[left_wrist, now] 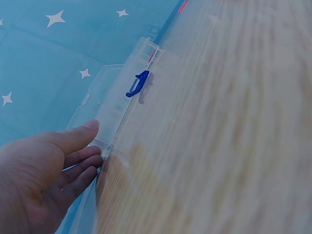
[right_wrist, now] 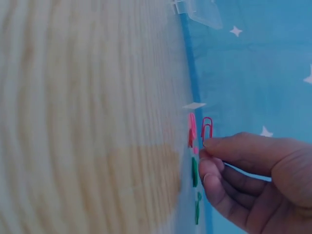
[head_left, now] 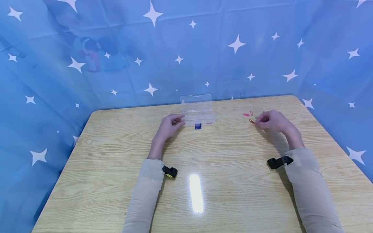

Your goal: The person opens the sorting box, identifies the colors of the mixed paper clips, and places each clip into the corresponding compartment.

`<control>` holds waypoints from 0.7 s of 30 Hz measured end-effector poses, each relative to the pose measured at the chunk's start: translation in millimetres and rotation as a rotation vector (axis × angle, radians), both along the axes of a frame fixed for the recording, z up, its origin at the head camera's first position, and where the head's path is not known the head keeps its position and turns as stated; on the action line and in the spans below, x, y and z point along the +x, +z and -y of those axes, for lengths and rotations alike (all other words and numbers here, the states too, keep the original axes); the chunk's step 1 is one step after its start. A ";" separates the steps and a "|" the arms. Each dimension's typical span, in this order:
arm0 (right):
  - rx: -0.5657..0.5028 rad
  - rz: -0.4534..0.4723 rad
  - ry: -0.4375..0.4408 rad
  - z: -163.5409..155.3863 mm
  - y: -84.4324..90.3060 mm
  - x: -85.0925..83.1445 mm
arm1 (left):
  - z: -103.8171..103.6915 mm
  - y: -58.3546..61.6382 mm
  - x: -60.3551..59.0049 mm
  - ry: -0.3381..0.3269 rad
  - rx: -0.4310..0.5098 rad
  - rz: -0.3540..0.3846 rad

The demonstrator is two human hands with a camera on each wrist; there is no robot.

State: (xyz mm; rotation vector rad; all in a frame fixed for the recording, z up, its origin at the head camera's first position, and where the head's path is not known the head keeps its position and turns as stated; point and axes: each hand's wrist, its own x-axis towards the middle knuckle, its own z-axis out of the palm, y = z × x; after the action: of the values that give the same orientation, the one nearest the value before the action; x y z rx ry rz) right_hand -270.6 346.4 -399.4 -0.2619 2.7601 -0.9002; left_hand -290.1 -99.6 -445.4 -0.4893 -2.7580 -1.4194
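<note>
A clear plastic box (head_left: 190, 123) stands on the table with its lid (head_left: 196, 103) raised at the back and a blue latch (head_left: 197, 126) at its front. My left hand (head_left: 170, 126) is at the box's left end, thumb and fingers loosely bent and parted; whether they touch it is hard to tell. Thumb and fingers of my right hand (head_left: 273, 121) pinch a red paper clip (right_wrist: 207, 126), held upright in the right wrist view. Beside that hand lie pink paper clips (head_left: 246, 115) and green paper clips (right_wrist: 195, 171). A reddish clip (head_left: 209, 123) shows in the box's right front compartment.
The wooden table (head_left: 116, 168) reaches back to a blue curtain (head_left: 125, 38) with white stars. Black wrist cameras sit on both sleeves, and a bright reflection (head_left: 196, 193) lies on the tabletop near the front.
</note>
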 end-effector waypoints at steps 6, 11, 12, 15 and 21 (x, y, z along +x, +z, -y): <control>-0.009 -0.057 -0.004 5.7 4.2 0.6 | 0.4 -0.6 -0.7 -0.006 0.009 -0.010; 0.002 -0.109 0.013 11.3 8.7 0.6 | 0.7 -0.7 -1.3 -0.009 0.024 -0.018; 0.003 -0.115 0.013 12.6 9.8 0.7 | 0.7 -0.6 -1.5 -0.010 0.026 -0.019; -0.007 -0.123 0.010 17.2 13.5 0.8 | 0.3 0.3 -1.5 -0.010 0.029 -0.020; -0.034 -0.126 0.017 27.5 20.2 0.2 | -0.6 2.1 -1.0 -0.007 0.024 -0.016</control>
State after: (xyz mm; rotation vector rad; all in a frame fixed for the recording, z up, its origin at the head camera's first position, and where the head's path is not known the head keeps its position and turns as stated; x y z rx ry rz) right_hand -270.4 319.0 -379.2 -0.3591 2.8539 -0.9586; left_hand -291.1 -98.9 -443.2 -0.5082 -2.7265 -1.4410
